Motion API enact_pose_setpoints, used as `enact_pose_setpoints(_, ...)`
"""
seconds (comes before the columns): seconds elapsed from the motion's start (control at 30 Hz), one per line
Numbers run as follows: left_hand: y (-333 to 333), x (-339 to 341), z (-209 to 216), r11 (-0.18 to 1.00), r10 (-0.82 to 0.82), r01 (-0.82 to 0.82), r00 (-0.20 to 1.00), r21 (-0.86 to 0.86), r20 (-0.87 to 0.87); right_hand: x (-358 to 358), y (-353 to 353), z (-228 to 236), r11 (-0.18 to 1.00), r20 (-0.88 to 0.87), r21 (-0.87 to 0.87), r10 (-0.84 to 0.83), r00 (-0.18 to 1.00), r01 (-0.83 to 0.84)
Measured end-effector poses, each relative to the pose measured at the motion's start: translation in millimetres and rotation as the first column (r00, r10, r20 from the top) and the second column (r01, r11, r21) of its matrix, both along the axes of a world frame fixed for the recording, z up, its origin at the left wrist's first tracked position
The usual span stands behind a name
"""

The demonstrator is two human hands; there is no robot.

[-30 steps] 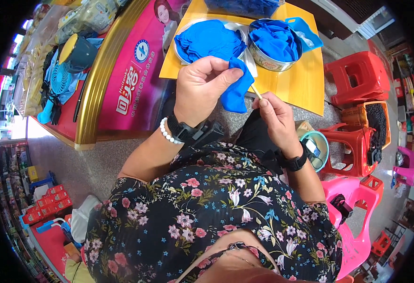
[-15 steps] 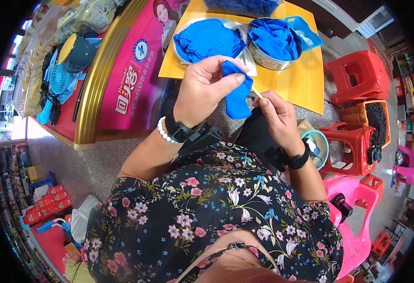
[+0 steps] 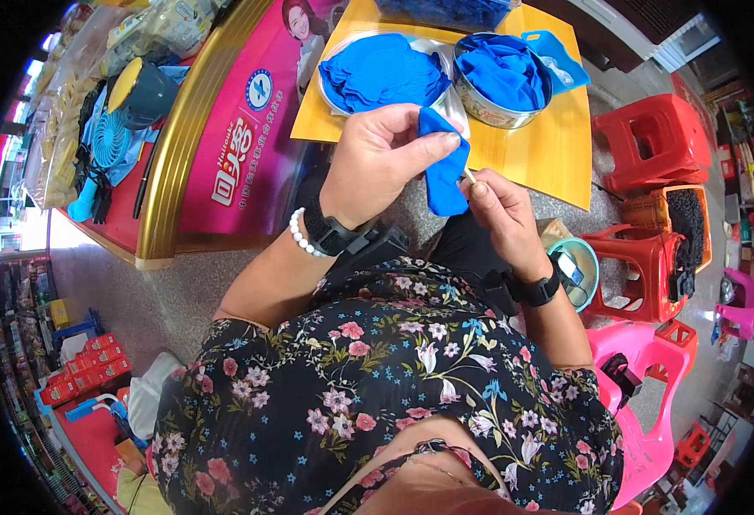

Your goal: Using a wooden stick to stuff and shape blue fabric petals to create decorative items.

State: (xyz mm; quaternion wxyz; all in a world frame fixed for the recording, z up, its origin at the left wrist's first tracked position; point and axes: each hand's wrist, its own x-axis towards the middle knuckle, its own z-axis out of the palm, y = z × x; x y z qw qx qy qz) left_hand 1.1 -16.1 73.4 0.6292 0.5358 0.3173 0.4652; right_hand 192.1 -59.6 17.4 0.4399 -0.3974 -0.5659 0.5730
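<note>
My left hand [image 3: 384,160] pinches a folded piece of blue cloth [image 3: 446,190] between thumb and fingers, in front of my body. A thin pale stick [image 3: 469,177] is gripped in my right hand [image 3: 507,216], its tip against the cloth's right edge. Just beyond my hands, a flat pile of blue cloth pieces [image 3: 384,70] lies on a round plate. Right of it, a round tin [image 3: 490,113] holds more crumpled blue cloth [image 3: 506,73]. Both stand on a yellow board [image 3: 549,163].
A blue plastic scoop-like tray [image 3: 573,72] sits at the board's right corner. To my left runs a gold-edged counter [image 3: 161,189] with a small fan [image 3: 111,139] on it. Red stools [image 3: 652,142], a light-blue bin [image 3: 585,287] and a pink chair [image 3: 652,446] stand to my right.
The blue cloth has shifted slightly to the right and turned a little in my left hand. My right hand has moved slightly down, still with the stick.
</note>
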Motion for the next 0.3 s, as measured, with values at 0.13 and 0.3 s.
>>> enact_pose_setpoints(0.13, 4.2, -2.1, -5.9, 0.999, -0.005, 0.009, 0.997, 0.053, -0.076, -4.7, -1.9, 0.4, 0.999, 0.039, 0.034, -0.021, 0.999, 0.020)
enact_pose_setpoints(0.3, 3.0, 4.1, -12.7, 0.996, 0.028, -0.017, 0.992, 0.088, -0.124, -5.4, -3.7, -5.8, 0.998, 0.038, 0.001, -0.057, 0.998, 0.057)
